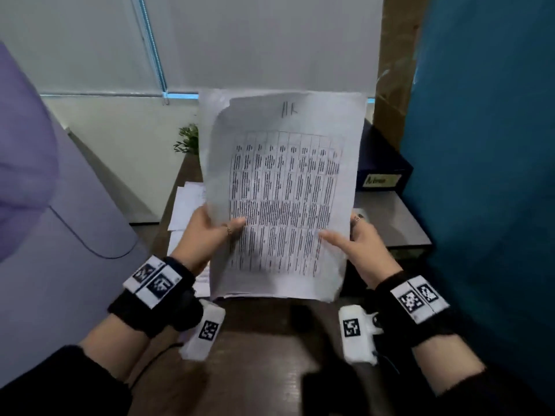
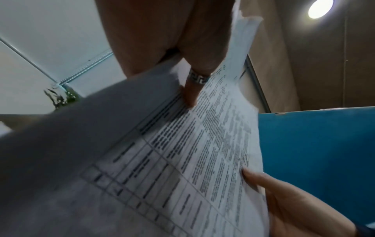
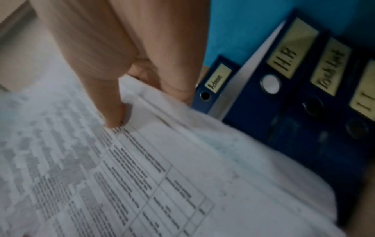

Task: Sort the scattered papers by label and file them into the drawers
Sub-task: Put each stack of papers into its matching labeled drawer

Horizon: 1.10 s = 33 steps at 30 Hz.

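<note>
Your wrists sit low in the head view, and above them both hands lift the papers (image 1: pixel 279 190) upright over the desk (image 1: pixel 264 340), likely so you can read the top label. Left hand (image 1: pixel 207 232) pinches the left edge, thumb on the print; right hand (image 1: pixel 360 244) pinches the right edge. Binders (image 3: pixel 284 89) marked Admin, H.R and I.T wait just beside them.

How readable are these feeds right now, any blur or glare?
Head view: dim, table text on the held papers smeared, handwritten heading legible. Left wrist: ceiling lamp glares, near sheet blurred. Right wrist: soft, yet binder labels read.
</note>
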{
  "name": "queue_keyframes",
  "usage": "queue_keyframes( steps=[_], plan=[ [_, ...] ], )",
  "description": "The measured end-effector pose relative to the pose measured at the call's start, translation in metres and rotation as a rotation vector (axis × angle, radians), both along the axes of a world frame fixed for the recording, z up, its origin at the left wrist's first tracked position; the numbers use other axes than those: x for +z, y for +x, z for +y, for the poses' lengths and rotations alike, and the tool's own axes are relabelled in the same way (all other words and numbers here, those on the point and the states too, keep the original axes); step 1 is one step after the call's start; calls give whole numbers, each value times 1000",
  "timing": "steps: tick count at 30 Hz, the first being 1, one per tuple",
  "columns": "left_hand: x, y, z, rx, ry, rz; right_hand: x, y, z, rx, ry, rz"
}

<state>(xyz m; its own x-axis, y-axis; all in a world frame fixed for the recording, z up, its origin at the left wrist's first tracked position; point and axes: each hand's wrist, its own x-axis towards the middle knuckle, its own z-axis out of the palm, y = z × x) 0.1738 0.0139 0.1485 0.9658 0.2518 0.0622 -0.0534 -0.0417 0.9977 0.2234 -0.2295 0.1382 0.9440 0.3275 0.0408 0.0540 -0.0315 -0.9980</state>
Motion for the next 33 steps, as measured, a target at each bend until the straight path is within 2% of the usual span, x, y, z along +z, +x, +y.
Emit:
queue_keyframes(
  steps=[3, 6, 9, 12, 14, 15, 17, 18, 20, 21, 23, 24, 25, 27, 30, 33],
  plan=[
    [-18, -48, 6, 81, 38, 8, -25, -28, 14, 11, 101, 50],
    [-47, -88, 10, 107, 48, 24, -57, -53, 23, 69, 30, 81],
    [-83, -112, 12, 87, -20, 130, -82, -76, 29, 91, 2, 148],
    [-103, -122, 19, 79, 93, 174, -83, -83, 33, 52, 36, 159],
    [-99, -123, 26, 75, 232, 124, -69, -79, 33, -25, 77, 65],
    [-93, -122, 29, 69, 317, 77, -58, -75, 32, -110, 42, -39],
    [-73, -121, 34, 30, 513, -45, -25, -70, 28, -257, -169, -358],
    [-61, -120, 35, -9, 601, -89, -6, -69, 27, -265, -284, -527],
    [-43, -119, 34, -95, 773, -114, 25, -68, 28, -111, -510, -765],
    [-38, -118, 36, -121, 847, -88, 34, -66, 31, 30, -608, -787],
    [-37, -116, 51, -104, 940, 67, 36, -64, 33, 286, -690, -638],
    [-37, -117, 61, -75, 950, 143, 32, -63, 32, 331, -631, -539],
    [-41, -119, 72, -49, 911, 201, 26, -61, 28, 322, -543, -463],
    [-49, -123, 85, 30, 642, 218, 14, -61, 16, 233, -338, -317],
    [-58, -125, 83, 236, 159, 96, -7, -67, 0, 109, -97, -108],
    [-68, -122, 72, 363, -56, -2, -36, -76, -14, -33, 65, 47]
  ],
)
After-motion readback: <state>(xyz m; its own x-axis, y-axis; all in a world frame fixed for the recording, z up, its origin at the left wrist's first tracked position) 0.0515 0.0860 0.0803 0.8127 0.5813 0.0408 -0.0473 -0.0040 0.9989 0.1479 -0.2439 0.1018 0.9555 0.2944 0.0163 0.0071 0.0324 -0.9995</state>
